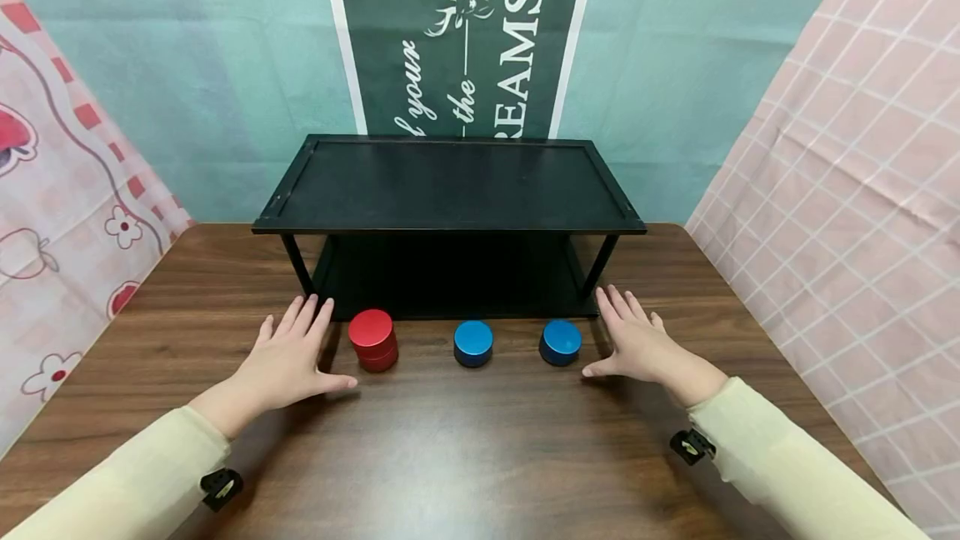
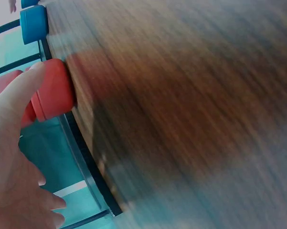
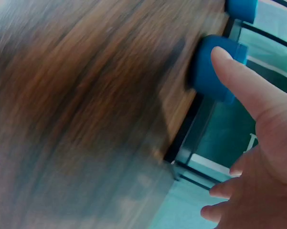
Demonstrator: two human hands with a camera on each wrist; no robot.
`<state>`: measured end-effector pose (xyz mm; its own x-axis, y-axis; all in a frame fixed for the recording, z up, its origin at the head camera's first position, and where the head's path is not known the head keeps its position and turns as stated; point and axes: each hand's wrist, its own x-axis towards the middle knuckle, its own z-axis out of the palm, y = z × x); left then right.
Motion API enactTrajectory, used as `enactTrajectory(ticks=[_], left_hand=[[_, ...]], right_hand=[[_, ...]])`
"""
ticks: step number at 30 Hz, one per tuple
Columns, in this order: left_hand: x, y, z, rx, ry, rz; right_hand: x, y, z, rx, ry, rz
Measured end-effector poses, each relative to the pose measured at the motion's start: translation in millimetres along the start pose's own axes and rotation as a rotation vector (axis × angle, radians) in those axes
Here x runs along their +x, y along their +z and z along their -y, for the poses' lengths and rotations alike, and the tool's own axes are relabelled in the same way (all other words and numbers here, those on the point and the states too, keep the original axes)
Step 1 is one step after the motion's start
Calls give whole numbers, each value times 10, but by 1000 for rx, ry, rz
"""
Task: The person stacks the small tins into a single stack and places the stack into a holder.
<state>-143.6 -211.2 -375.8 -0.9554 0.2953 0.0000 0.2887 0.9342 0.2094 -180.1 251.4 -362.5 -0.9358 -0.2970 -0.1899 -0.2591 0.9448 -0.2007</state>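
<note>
My left hand [image 1: 288, 361] is spread with its fingers straight, just left of a red round tin [image 1: 372, 340]. That tin is tall, with a seam around its middle. Two lower blue round tins stand to its right, a middle one [image 1: 473, 343] and a right one [image 1: 560, 342]. Right of the latter, my right hand [image 1: 637, 344] is also spread and holds nothing. In the left wrist view the thumb overlaps the red tin [image 2: 57, 93]; in the right wrist view the other thumb overlaps a blue tin [image 3: 207, 71]. The head view shows both thumbs apart from the tins.
Behind the tins stands a black two-level shelf [image 1: 450, 186], its lower board [image 1: 457, 277] close to them. All rest on a brown wood-grain table [image 1: 480, 473]. Cloths hang around it: teal and green at the back, patterned pink [image 1: 855, 190] at the sides.
</note>
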Motion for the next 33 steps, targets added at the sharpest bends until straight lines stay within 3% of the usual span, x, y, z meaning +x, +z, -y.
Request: enactTrajectory(ticks=[5, 8, 15, 20, 27, 33], left_hand=[[6, 22, 8, -37, 7, 5], [22, 35, 18, -126, 37, -1], [86, 118, 43, -648, 106, 86], [124, 209, 54, -870, 122, 106], [150, 270, 40, -913, 128, 50], [156, 274, 52, -894, 125, 69]], right_hand=[[18, 28, -14, 36, -17, 12], [30, 53, -21, 85, -55, -14], [77, 122, 11, 311, -158, -50], [102, 179, 69, 415, -187, -23], [96, 231, 104, 463, -192, 2], [94, 235, 101, 439, -179, 7]])
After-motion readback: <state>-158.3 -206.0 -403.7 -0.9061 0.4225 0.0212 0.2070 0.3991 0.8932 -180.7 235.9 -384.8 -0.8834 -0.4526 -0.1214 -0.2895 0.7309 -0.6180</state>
